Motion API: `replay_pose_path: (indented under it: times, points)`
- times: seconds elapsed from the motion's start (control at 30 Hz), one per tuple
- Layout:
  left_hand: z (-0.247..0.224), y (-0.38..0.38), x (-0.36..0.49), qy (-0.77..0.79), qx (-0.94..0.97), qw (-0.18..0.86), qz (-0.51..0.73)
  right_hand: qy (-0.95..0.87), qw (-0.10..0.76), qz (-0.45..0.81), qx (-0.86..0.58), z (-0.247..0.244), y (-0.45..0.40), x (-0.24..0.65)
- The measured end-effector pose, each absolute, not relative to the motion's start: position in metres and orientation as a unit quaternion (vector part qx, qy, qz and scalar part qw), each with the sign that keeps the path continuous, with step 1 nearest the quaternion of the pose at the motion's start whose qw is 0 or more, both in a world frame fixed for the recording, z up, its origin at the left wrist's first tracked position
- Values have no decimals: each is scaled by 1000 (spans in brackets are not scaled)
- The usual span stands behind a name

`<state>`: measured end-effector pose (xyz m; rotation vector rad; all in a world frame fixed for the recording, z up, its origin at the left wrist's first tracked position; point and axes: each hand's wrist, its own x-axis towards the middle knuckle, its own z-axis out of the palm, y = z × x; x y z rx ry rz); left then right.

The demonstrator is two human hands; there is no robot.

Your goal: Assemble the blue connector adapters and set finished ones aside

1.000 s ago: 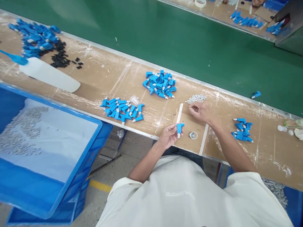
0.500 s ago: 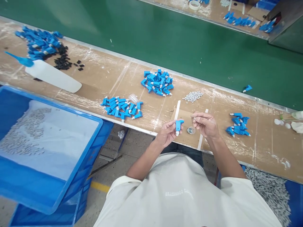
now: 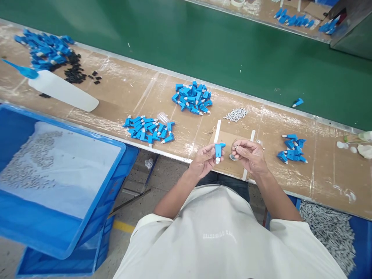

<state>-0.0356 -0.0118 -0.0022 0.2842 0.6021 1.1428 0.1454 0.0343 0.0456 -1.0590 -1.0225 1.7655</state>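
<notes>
Between the thumb and fingers of my left hand (image 3: 205, 159) is a blue plastic part (image 3: 218, 150) with a white tip pointing down. My right hand (image 3: 249, 155) is pinched just to its right, around something too small to make out. A small round clear dish (image 3: 232, 157) sits on the cardboard, partly hidden by my right fingers. Beyond my hands lies a pile of small grey pieces (image 3: 236, 115). One heap of blue parts (image 3: 192, 97) is farther left, and another cluster (image 3: 293, 149) lies to the right.
More blue parts (image 3: 149, 129) lie by the table's near edge. A white bottle (image 3: 64, 90) lies at the left near black pieces (image 3: 74, 70). Blue trays (image 3: 116, 170) stand at the lower left. One blue part (image 3: 298, 102) rests on the green surface (image 3: 203, 46).
My right hand has moved slightly left, closer to the blue part, and now covers part of the clear dish. My left hand still holds the blue part. The whole view has shifted a little.
</notes>
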Motion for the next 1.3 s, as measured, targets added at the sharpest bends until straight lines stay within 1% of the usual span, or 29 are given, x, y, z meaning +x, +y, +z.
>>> replay_pose_path:
  times: [0.27, 0.47, 0.63, 1.0, 1.3]
  points:
    - [4, -13, -35, 314, 168, 752, 554, -409, 403, 688, -444, 47, 21, 142]
    - [5, -16, -31, 368, 220, 670, 606, -475, 395, 645, -451, 52, 8, 137]
    - [5, -21, -28, 399, 259, 620, 624, -488, 398, 640, -440, 56, -2, 131]
    - [14, -24, -29, 427, 258, 619, 607, -497, 403, 626, -446, 54, -2, 128]
    - [12, -22, -29, 446, 272, 596, 610, -511, 400, 607, -459, 55, 0, 129]
